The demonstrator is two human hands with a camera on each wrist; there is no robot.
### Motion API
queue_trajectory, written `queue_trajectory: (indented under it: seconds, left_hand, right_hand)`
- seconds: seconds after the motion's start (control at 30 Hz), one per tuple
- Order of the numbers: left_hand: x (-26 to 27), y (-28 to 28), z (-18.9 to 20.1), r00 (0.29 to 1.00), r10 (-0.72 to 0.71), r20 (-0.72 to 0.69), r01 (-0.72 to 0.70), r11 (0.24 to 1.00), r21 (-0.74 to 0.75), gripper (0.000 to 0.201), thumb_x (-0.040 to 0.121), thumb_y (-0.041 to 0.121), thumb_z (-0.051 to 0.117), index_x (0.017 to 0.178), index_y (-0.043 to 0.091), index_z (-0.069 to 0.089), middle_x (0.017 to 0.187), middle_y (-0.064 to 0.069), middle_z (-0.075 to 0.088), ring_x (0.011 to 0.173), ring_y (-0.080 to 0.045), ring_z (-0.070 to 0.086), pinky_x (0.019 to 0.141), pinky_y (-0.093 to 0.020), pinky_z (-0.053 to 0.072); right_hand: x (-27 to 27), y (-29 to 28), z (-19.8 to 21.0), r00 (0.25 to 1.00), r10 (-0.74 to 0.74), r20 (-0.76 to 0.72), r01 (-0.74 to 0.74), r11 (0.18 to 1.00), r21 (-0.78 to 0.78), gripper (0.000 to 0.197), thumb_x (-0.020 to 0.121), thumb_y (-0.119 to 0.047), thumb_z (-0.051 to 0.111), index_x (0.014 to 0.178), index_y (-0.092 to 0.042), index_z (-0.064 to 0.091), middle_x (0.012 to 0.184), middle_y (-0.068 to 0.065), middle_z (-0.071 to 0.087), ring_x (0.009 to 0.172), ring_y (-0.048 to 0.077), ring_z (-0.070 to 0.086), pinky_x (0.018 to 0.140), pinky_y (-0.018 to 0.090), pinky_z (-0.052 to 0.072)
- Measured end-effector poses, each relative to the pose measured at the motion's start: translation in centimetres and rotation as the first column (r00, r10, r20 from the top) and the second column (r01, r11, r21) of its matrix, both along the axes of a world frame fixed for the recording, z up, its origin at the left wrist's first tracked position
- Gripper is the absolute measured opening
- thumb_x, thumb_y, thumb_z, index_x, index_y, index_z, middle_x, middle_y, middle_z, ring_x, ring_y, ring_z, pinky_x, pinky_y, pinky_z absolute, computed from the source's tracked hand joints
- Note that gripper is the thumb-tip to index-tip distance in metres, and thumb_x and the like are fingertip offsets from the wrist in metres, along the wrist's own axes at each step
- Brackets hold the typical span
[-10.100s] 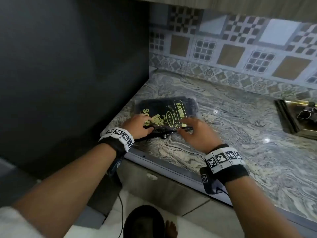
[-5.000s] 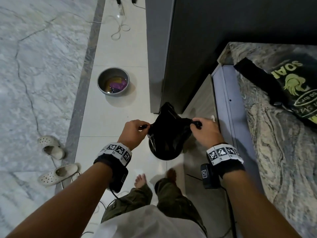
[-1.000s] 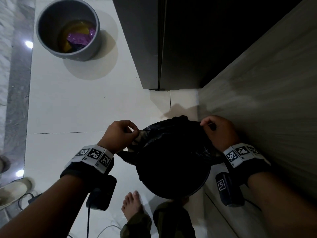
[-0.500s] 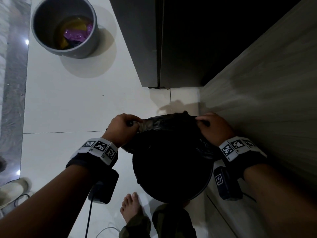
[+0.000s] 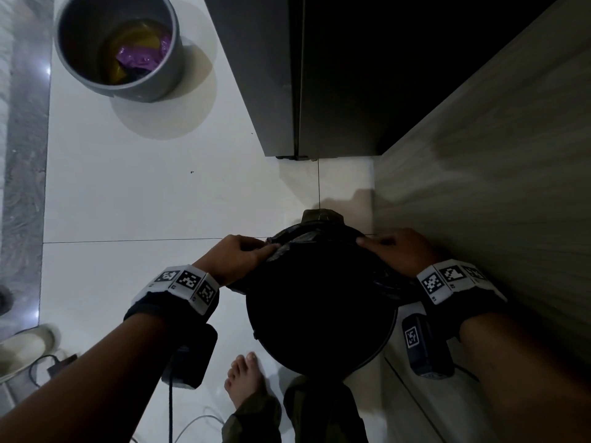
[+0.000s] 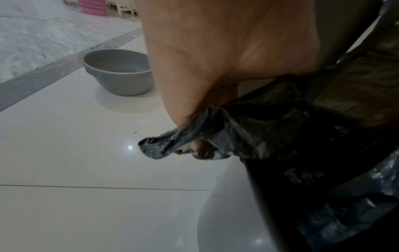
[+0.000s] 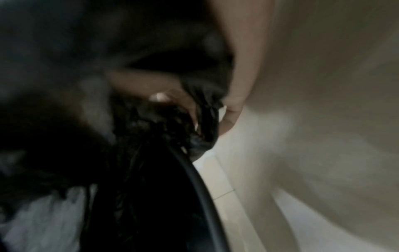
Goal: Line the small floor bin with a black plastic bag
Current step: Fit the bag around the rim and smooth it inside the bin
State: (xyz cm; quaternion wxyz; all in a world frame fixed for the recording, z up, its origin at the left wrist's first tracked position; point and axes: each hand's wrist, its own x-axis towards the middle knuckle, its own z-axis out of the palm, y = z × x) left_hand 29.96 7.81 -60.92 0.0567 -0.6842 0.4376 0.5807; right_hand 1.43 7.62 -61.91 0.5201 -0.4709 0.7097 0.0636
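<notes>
A small round black bin (image 5: pixel 323 356) stands on the white floor beside a wooden cabinet side. A black plastic bag (image 5: pixel 307 247) lies inside it, its mouth spread over the far rim. My left hand (image 5: pixel 238 260) pinches the bag's edge (image 6: pixel 190 145) at the bin's left rim (image 6: pixel 267 204). On the right rim (image 7: pixel 202 184), my right hand (image 5: pixel 395 251) grips a bunched part of the bag (image 7: pixel 205 119) between thumb and fingers. The bin's inside is too dark to see.
A grey bucket (image 5: pixel 118 49) with yellow and purple scraps stands on the floor at the far left. A dark fridge (image 5: pixel 319 75) rises behind the bin, and the wooden cabinet side (image 5: pixel 495 187) is close on the right. My bare foot (image 5: pixel 246 378) is just below the bin.
Over the last second both hands have carried the bag's edge down and outward over the bin's far rim. The bag's mouth now sits lower and flatter on the bin.
</notes>
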Motion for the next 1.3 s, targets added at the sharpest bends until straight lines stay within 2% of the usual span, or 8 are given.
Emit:
queue_trajectory:
  seconds: [0.1,0.2,0.37,0.63,0.87,0.97,1.13,1.3]
  left_hand:
    - [0.4,1.4,-0.2,0.994,-0.104,-0.045,0.102,0.994,-0.036,0.044,0.067,0.066,0.065,0.094,0.031,0.069,0.081,-0.006,0.070,0.072,-0.017,0.069,0.077,-0.046,0.059]
    - [0.9,2.8,-0.6,0.993,-0.122,0.001,0.122,0.989,-0.089,0.054,0.055,0.070,0.071,0.100,0.043,0.064,0.097,0.001,0.058,0.086,-0.020,0.066,0.075,-0.044,0.060]
    - [1.9,5.1,-0.7,0.997,-0.080,-0.001,0.079,0.985,-0.155,0.052,0.070,0.037,0.077,0.118,0.028,0.059,0.116,0.003,0.051,0.105,-0.021,0.059,0.083,-0.045,0.057]
    - [2.6,8.7,-1.6,0.998,0.020,-0.057,-0.030,0.982,-0.189,0.036,0.081,0.026,0.064,0.116,0.031,0.055,0.094,0.005,0.070,0.074,-0.010,0.066,0.083,-0.041,0.055]
    - [1.3,11.6,-1.6,0.995,0.075,-0.062,-0.092,0.939,-0.332,0.051,0.089,0.018,0.051,0.133,0.030,0.028,0.120,0.002,0.057,0.104,-0.020,0.061,0.093,-0.039,0.046]
    - [0.9,12.9,-1.3,0.998,0.057,0.016,-0.042,0.868,-0.495,0.048,0.092,0.014,0.048,0.136,0.021,0.031,0.122,0.001,0.039,0.101,-0.021,0.055,0.088,-0.030,0.042]
    - [0.9,14.2,-1.0,0.999,-0.027,0.043,0.046,0.846,-0.531,0.046,0.094,0.014,0.043,0.138,0.026,0.037,0.114,0.003,0.048,0.091,-0.014,0.054,0.078,-0.029,0.044]
    - [1.4,14.3,-1.6,0.979,-0.194,0.058,0.198,0.863,-0.464,0.038,0.089,0.002,0.041,0.116,0.018,0.062,0.101,-0.011,0.060,0.091,-0.025,0.058,0.075,-0.024,0.039]
  right_hand:
    - [-0.4,1.7,0.4,0.999,0.000,0.053,0.003,0.998,-0.058,0.026,0.087,-0.023,0.063,0.107,-0.008,0.069,0.106,0.014,0.071,0.101,0.027,0.064,0.080,0.028,0.042]
    - [-0.3,3.8,0.7,0.996,-0.059,0.070,0.065,0.994,-0.088,0.032,0.090,-0.008,0.055,0.121,-0.008,0.060,0.119,0.015,0.065,0.111,0.030,0.059,0.085,0.025,0.038]
    - [-0.2,6.9,0.3,0.987,-0.157,0.039,0.161,0.978,-0.132,0.037,0.095,-0.015,0.046,0.132,-0.017,0.051,0.135,0.009,0.055,0.122,0.028,0.050,0.091,0.023,0.031]
    - [-0.2,11.5,0.0,0.910,-0.392,0.134,0.405,0.910,-0.087,0.038,0.094,-0.014,0.043,0.130,-0.021,0.051,0.123,0.007,0.060,0.110,0.025,0.056,0.092,0.033,0.042]
    - [0.3,14.1,-0.8,0.853,-0.514,0.086,0.521,0.837,-0.163,0.042,0.088,-0.018,0.050,0.129,-0.023,0.051,0.131,0.012,0.053,0.114,0.029,0.056,0.099,0.046,0.047]
    - [0.4,15.4,-1.1,0.839,-0.543,0.040,0.535,0.808,-0.247,0.042,0.088,-0.026,0.057,0.129,-0.022,0.050,0.130,0.012,0.049,0.110,0.027,0.057,0.094,0.042,0.049]
    - [1.2,17.7,-0.3,0.832,-0.544,0.109,0.551,0.786,-0.281,0.047,0.088,-0.014,0.059,0.129,-0.022,0.038,0.101,0.009,0.059,0.084,0.026,0.065,0.072,0.036,0.050]
    - [1.7,18.7,0.4,0.957,-0.291,-0.004,0.271,0.896,-0.353,0.024,0.093,-0.014,0.048,0.113,-0.028,0.050,0.117,0.002,0.046,0.091,0.022,0.059,0.075,0.034,0.047]
